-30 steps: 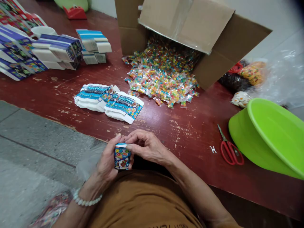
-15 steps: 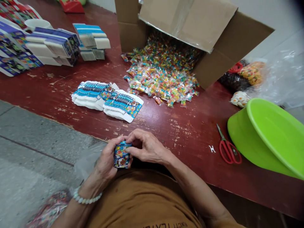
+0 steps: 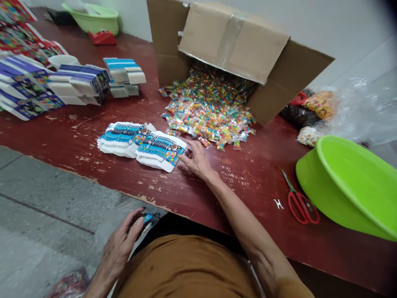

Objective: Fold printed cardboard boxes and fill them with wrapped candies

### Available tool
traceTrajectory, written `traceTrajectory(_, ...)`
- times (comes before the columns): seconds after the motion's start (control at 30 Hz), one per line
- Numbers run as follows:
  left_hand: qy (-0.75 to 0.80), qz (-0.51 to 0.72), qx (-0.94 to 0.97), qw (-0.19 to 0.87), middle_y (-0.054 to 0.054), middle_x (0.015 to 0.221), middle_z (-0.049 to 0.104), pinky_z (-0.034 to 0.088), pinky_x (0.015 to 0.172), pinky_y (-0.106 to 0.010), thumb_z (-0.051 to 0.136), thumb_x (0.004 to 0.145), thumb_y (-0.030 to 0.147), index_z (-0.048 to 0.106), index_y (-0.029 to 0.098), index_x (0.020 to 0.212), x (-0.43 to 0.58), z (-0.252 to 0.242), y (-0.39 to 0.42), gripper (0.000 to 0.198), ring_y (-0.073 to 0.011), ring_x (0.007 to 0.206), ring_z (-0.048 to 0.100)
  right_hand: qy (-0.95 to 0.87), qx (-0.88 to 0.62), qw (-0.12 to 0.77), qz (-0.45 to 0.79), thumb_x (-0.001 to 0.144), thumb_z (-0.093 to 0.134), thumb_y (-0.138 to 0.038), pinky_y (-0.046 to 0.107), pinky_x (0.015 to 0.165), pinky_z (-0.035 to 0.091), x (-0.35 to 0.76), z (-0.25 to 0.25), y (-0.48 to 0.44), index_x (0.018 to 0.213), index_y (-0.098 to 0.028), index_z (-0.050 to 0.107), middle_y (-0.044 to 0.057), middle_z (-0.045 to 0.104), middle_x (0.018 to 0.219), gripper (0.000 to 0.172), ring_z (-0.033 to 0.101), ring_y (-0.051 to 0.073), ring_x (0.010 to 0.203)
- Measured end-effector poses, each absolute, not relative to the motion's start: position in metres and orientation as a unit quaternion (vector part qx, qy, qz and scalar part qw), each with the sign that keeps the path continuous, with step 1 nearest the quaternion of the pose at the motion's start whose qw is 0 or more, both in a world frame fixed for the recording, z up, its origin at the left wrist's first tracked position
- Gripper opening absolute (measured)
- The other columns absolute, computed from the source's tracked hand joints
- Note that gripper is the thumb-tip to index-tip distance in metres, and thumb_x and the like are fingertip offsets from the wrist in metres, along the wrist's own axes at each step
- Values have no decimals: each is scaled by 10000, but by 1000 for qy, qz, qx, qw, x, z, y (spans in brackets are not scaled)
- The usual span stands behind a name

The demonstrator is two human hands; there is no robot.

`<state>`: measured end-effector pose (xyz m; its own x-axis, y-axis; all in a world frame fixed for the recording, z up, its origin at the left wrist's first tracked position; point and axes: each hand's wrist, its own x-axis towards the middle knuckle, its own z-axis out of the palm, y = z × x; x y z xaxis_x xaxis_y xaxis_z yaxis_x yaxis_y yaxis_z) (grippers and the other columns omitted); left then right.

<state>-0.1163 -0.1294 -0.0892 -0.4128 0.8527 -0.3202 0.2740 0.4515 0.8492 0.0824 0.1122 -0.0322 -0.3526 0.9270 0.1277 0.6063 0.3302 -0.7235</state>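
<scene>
My right hand (image 3: 198, 162) reaches over the table to the right end of a row of blue-and-white flat cartons (image 3: 159, 151). Its thumb and fingers are apart at the edge of the outermost carton; a firm grip does not show. A second fanned row of such cartons (image 3: 119, 140) lies to the left. Low by the table's front edge is my left hand (image 3: 122, 238), its thumb and fingers apart. Just beyond its fingertips a small blue carton (image 3: 149, 217) shows at the mouth of a clear plastic bag (image 3: 108, 217), partly hidden.
Small wrapped candies (image 3: 207, 118) spill from a cardboard box (image 3: 235, 41) lying open. Red-handled scissors (image 3: 300, 206) lie beside a green basin (image 3: 319, 186) at the right. Purple carton stacks (image 3: 80, 82) and a white cup (image 3: 63, 61) stand at the left on the red table (image 3: 242, 194).
Both hands held a small blue carton together. Now they are apart: the left has dropped down and left with that carton beyond its fingertips, the right has moved forward to the carton row.
</scene>
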Motion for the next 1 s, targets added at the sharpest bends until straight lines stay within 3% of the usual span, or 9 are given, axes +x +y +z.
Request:
traceTrajectory(0.1, 784, 331, 404, 335, -110, 1299, 679, 416, 1086, -525, 559, 802, 694, 672, 243, 1205, -131, -101, -135, 615, -353, 1253, 584, -781, -534, 211, 245, 782, 733, -596, 461, 999, 473, 73, -37, 127, 1410, -241, 457, 139, 465, 1420, 772, 522, 320, 1258)
traceTrajectory(0.23, 789, 342, 390, 329, -104, 1177, 727, 480, 1020, -506, 564, 787, 707, 679, 236, 1148, -131, -91, -134, 605, -344, 1146, 647, -774, -560, 189, 226, 701, 744, -693, 474, 936, 491, 63, -41, 123, 1283, -255, 548, 120, 501, 1313, 755, 556, 321, 1171)
traceTrajectory(0.33, 782, 372, 405, 294, -77, 1091, 732, 507, 975, -442, 596, 807, 655, 661, 255, 1160, -120, -73, -128, 538, -310, 1079, 664, -729, -583, 261, 246, 624, 820, -617, 433, 879, 499, 63, -44, 122, 1143, -210, 572, 107, 520, 1232, 705, 542, 298, 1130)
traceTrajectory(0.4, 766, 411, 421, 259, -68, 1122, 702, 485, 1001, -414, 598, 848, 590, 630, 264, 1206, -110, -57, -120, 486, -282, 1080, 650, -662, -572, 351, 334, 604, 844, -522, 370, 814, 493, 68, -45, 122, 1014, -204, 572, 76, 553, 1127, 586, 551, 253, 1043)
traceTrajectory(0.53, 711, 497, 445, 222, -72, 1301, 610, 424, 1069, -393, 658, 856, 481, 565, 268, 1308, -97, -24, -90, 508, -263, 1149, 595, -537, -498, 421, 536, 716, 724, -528, 248, 575, 401, 95, -35, 111, 807, -214, 520, -20, 541, 748, 385, 504, 138, 667)
traceTrajectory(0.63, 639, 550, 410, 348, -93, 1287, 642, 463, 1018, -383, 697, 822, 493, 611, 235, 1270, -88, -2, -61, 524, -284, 1161, 598, -510, -429, 401, 628, 709, 755, -514, 207, 487, 298, 120, -20, 93, 821, -209, 555, -56, 518, 656, 381, 405, 85, 530)
traceTrajectory(0.8, 414, 411, 249, 773, -153, 1059, 754, 561, 817, -393, 655, 807, 633, 705, 140, 1125, -57, 10, -26, 588, -308, 948, 716, -456, -340, 386, 726, 670, 855, -418, 188, 482, 296, 134, -5, 65, 808, -199, 613, -60, 553, 647, 354, 396, 61, 516)
traceTrajectory(0.9, 311, 360, 208, 855, -166, 1060, 757, 582, 778, -366, 663, 812, 641, 713, 114, 1119, -40, 2, -21, 612, -282, 860, 742, -420, -319, 371, 764, 685, 853, -417, 185, 462, 298, 132, -6, 60, 826, -207, 611, -73, 527, 631, 351, 367, 60, 497)
traceTrajectory(1.0, 296, 382, 212, 849, -156, 1060, 755, 607, 745, -348, 685, 814, 614, 727, 100, 1066, -33, -4, -23, 574, -268, 827, 750, -424, -320, 377, 759, 690, 849, -431, 186, 491, 344, 131, -10, 58, 825, -201, 611, -59, 562, 673, 357, 426, 68, 537)
